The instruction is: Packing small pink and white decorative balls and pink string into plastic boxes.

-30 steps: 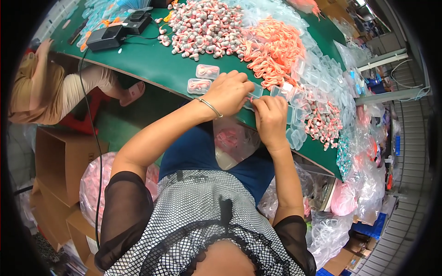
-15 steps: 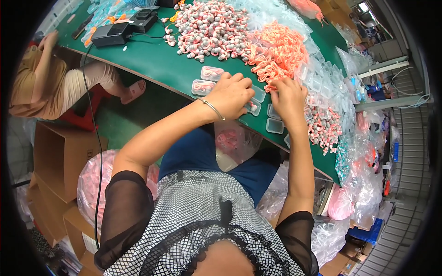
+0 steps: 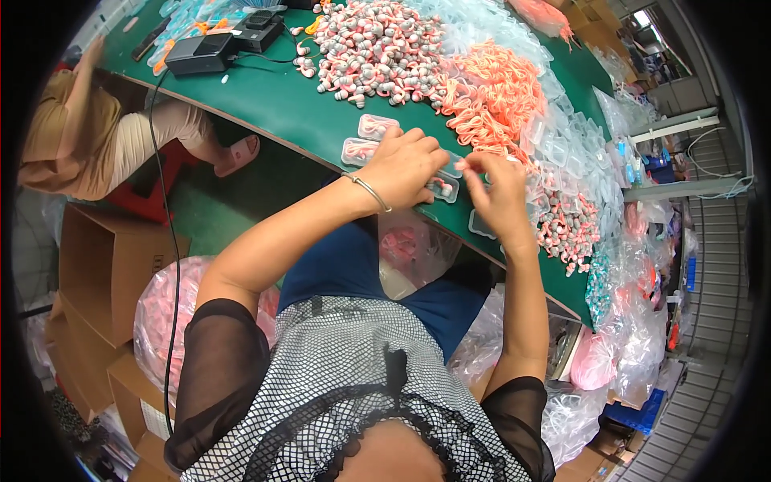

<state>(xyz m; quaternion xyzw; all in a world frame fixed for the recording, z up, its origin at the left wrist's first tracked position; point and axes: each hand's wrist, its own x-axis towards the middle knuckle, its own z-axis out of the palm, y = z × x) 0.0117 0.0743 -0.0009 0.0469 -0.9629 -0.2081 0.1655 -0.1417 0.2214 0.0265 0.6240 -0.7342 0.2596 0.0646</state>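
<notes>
My left hand [image 3: 404, 170] is bent over a small clear plastic box [image 3: 446, 189] near the table edge, thumb and fingers closed about it. A grey-and-pink earplug shows inside that box. My right hand [image 3: 499, 193] hovers just right of it, thumb and forefinger pinched on something small and pinkish that I cannot make out. Left of my left hand lie two clear boxes [image 3: 358, 151] with pink contents. Beyond my hands are a heap of grey-and-pink flanged earplugs [image 3: 377, 52] and a pile of looped orange cords [image 3: 498, 92].
Many clear plastic boxes [image 3: 562, 128] are heaped along the right of the green table [image 3: 265, 104], beside a smaller earplug pile [image 3: 566, 229]. A black power adapter [image 3: 201, 54] with a hanging cable is at far left. Another person [image 3: 80, 145] sits there, near cardboard boxes [image 3: 120, 277].
My right hand has moved left from the edge of the cord pile toward the box by my left hand, its fingertips now pinched. My left hand stays nearly in place.
</notes>
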